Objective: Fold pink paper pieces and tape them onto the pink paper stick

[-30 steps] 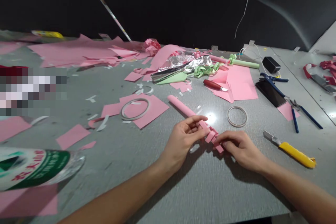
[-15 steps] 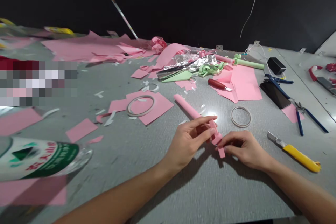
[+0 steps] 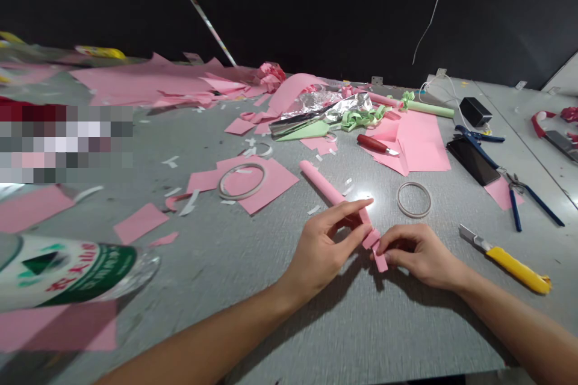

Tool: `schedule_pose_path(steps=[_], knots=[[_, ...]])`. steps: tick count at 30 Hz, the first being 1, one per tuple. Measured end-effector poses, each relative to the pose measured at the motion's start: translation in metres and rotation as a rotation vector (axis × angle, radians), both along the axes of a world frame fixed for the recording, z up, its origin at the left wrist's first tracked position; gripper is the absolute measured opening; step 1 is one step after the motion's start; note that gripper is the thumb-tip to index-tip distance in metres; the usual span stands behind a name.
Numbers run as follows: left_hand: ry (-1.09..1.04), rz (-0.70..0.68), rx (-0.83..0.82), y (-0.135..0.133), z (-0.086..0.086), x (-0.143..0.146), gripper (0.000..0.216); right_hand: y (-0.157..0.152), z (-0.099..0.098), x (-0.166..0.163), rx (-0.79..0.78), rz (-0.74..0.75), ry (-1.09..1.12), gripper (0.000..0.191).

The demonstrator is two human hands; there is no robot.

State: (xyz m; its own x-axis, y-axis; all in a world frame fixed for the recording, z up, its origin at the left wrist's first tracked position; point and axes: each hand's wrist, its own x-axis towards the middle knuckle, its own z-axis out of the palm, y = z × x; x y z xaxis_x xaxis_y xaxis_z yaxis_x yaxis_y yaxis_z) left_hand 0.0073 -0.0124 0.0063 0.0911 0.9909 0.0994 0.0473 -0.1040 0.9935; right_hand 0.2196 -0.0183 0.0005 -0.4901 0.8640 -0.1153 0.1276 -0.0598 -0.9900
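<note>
A pink rolled paper tube (image 3: 321, 183) lies on the grey table, its near end cut into strips (image 3: 376, 248). My left hand (image 3: 324, 248) pinches the tube close to that cut end, thumb and forefinger closed round it. My right hand (image 3: 418, 254) is curled over the table and grips one of the pink strips with its fingertips. Both forearms reach in from the bottom edge.
A tape ring (image 3: 414, 200) lies just beyond my right hand, a yellow utility knife (image 3: 506, 258) to its right. Blue pliers (image 3: 515, 189), a black phone (image 3: 472, 160), a red-handled knife (image 3: 376, 145), foil (image 3: 325, 109), pink sheets (image 3: 419, 143) and a bottle (image 3: 67, 271) surround the spot.
The camera shifted a little since a second ago. My hands have closed in on each other, and the cut strips are bent more tightly between the fingertips.
</note>
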Motion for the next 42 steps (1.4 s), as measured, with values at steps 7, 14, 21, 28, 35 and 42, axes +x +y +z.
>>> schedule_pose_path(steps=[7, 14, 21, 28, 35, 42], knots=[[0.016, 0.012, -0.093, 0.005, 0.006, -0.008, 0.037, 0.001, 0.008, 0.005, 0.013, 0.017, 0.001, 0.022], [0.491, -0.285, 0.278, 0.032, 0.001, -0.028, 0.027, 0.019, 0.018, 0.030, -0.116, 0.017, -0.044, 0.024], [0.429, -0.040, 0.348, 0.036, 0.005, -0.031, 0.017, 0.029, 0.032, 0.051, 0.075, -0.125, -0.084, 0.025], [-0.076, -0.151, -0.091, 0.004, 0.017, -0.009, 0.025, -0.004, 0.031, 0.015, 0.220, 0.092, -0.055, 0.030], [0.001, -0.143, -0.061, 0.005, 0.013, -0.007, 0.016, -0.003, 0.026, 0.009, 0.147, -0.047, -0.147, 0.025], [0.094, -0.248, 0.118, -0.007, 0.004, 0.003, 0.019, -0.006, 0.006, -0.010, -0.136, -0.046, 0.034, 0.030]])
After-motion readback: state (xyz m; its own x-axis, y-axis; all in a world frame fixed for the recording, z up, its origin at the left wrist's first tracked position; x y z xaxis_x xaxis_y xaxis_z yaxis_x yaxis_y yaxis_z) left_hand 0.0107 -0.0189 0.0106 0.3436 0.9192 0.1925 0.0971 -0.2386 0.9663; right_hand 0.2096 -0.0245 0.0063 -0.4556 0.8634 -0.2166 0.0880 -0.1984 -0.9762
